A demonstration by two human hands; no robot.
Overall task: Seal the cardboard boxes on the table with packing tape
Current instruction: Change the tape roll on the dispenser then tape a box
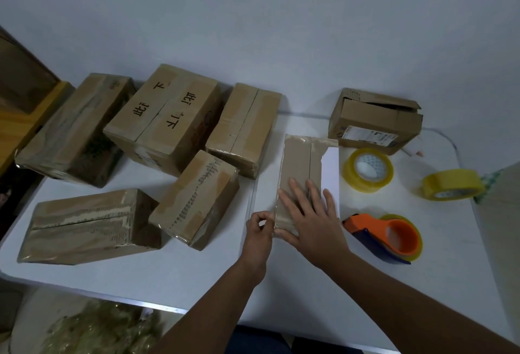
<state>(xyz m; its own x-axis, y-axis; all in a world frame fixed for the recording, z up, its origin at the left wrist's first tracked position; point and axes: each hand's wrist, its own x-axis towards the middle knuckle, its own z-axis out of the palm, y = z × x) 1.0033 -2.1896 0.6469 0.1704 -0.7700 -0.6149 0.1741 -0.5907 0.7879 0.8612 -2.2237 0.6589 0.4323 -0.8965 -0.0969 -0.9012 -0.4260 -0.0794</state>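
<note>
A narrow cardboard box (299,165) lies lengthwise in the middle of the white table (180,269), with clear tape running along its top. My right hand (309,213) presses flat on the box's near end, fingers spread. My left hand (259,227) pinches the loose tape edge at the box's near left corner. An orange tape dispenser (394,237) lies to the right of my right hand. Two yellowish tape rolls (368,170) (450,185) sit beyond it.
Several taped cardboard boxes (166,114) crowd the left half of the table. A box with loose flaps (374,120) stands at the back right against the wall. A pile of crumpled clear film (98,328) lies below the table's near edge.
</note>
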